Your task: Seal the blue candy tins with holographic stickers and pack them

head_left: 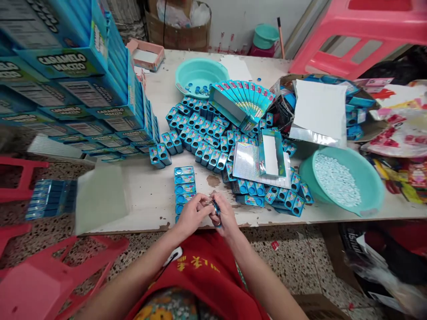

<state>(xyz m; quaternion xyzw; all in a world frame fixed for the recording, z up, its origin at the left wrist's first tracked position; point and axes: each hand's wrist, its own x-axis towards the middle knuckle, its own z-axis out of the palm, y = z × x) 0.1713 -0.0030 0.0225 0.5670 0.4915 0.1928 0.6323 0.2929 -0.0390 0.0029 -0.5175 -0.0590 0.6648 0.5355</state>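
Note:
My left hand point(192, 214) and my right hand point(227, 215) meet over the table's front edge. Small round blue caps point(216, 208) are gripped in the curled fingers of my right hand. My left fingertips pinch together against them; what they hold is hidden. Just beside my left hand stands a short row of small blue candy boxes point(184, 179) with round blue caps on top. Further back, many similar blue boxes point(207, 153) stand packed together, with dark round holes in their tops.
A turquoise basin point(180, 78) with loose blue caps is at the back; another basin point(370, 186) holds white tablets at right. Stacked display cartons point(73, 62) rise at left. An open display box point(263, 153) lies over the boxes. Pink stools point(333, 26) stand around.

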